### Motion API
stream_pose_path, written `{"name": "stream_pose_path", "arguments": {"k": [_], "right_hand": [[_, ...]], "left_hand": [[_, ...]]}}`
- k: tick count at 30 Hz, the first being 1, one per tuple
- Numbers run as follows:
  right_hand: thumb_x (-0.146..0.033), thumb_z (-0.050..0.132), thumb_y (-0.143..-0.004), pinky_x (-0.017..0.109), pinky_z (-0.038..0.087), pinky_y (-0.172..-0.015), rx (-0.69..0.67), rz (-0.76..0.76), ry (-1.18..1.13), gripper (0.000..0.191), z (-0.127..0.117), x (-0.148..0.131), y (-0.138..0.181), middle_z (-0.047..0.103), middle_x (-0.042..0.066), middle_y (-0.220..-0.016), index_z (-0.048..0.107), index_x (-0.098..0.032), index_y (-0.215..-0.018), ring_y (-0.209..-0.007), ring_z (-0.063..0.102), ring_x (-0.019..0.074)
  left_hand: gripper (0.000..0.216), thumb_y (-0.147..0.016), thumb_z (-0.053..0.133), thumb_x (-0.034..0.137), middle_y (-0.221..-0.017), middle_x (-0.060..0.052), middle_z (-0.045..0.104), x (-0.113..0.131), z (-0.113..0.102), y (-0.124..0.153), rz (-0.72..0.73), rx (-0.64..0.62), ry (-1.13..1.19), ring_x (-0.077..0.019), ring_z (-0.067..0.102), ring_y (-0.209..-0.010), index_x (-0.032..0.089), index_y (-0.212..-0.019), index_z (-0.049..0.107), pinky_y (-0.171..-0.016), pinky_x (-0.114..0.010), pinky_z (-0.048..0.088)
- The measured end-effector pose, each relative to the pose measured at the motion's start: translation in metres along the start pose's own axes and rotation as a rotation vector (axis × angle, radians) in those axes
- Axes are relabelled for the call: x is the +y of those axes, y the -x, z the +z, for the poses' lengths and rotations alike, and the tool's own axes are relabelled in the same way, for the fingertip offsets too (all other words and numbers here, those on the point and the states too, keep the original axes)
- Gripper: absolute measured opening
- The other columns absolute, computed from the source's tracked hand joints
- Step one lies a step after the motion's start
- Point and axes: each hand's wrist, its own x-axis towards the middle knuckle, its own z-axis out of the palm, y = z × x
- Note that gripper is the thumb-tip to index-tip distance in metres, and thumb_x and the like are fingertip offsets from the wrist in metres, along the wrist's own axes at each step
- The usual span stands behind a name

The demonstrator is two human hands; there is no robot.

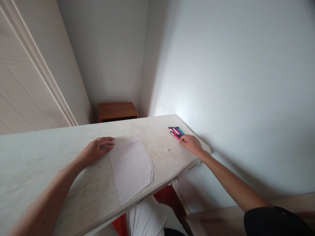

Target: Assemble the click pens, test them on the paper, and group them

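Note:
My left hand [101, 149] rests on the table with its fingers stretched out and slightly apart. Its fingertips reach the upper left edge of the lined paper [131, 168], which lies flat and has a ragged right side. Over at the right end, my right hand [192, 144] is closed at the near ends of several pens [176, 131]. Pink, white and blue barrels fan out beyond my fingers. My grip covers their near ends, so I cannot tell how many pens are held.
The white, stained table [81, 200] has a chipped front edge and meets the wall [233, 82] at the right. A brown wooden cabinet [118, 109] stands beyond the far edge. At the left is a white panelled door [22, 82]. My legs [147, 218] are below the table edge.

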Motion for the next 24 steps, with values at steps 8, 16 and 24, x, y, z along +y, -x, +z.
{"name": "stream_pose_path", "arguments": {"k": [8, 16, 24], "right_hand": [[-0.032, 0.055, -0.086, 0.028, 0.035, -0.061, 0.027, 0.036, 0.059, 0.021, 0.007, -0.011, -0.02, 0.072, 0.005, -0.081, 0.067, -0.022, -0.073, -0.075, 0.063, 0.0194], [-0.032, 0.053, -0.088, 0.029, 0.034, -0.063, 0.122, -0.037, 0.083, 0.02, 0.005, -0.022, -0.016, 0.071, 0.005, -0.08, 0.064, -0.021, -0.077, -0.073, 0.063, 0.0203], [-0.034, 0.046, -0.088, 0.029, 0.036, -0.062, 0.172, -0.37, -0.158, 0.027, 0.01, -0.077, -0.027, 0.063, 0.003, -0.063, 0.066, -0.02, -0.077, -0.06, 0.056, 0.0179]], "left_hand": [[0.054, -0.076, 0.049, 0.067, -0.121, -0.012, 0.069, -0.002, -0.001, 0.001, 0.021, -0.012, 0.006, -0.0294, 0.065, -0.112, 0.022, -0.087, 0.076, -0.102, -0.038, 0.048], [0.046, -0.079, 0.054, 0.059, -0.119, -0.011, 0.07, -0.014, 0.006, 0.001, 0.059, 0.015, 0.057, -0.0297, 0.065, -0.11, 0.021, -0.09, 0.077, -0.101, -0.043, 0.049], [0.024, -0.081, 0.058, 0.03, -0.116, -0.013, 0.071, -0.005, 0.007, 0.009, 0.119, 0.061, 0.083, -0.0284, 0.065, -0.108, 0.018, -0.088, 0.077, -0.098, -0.043, 0.049]]}}
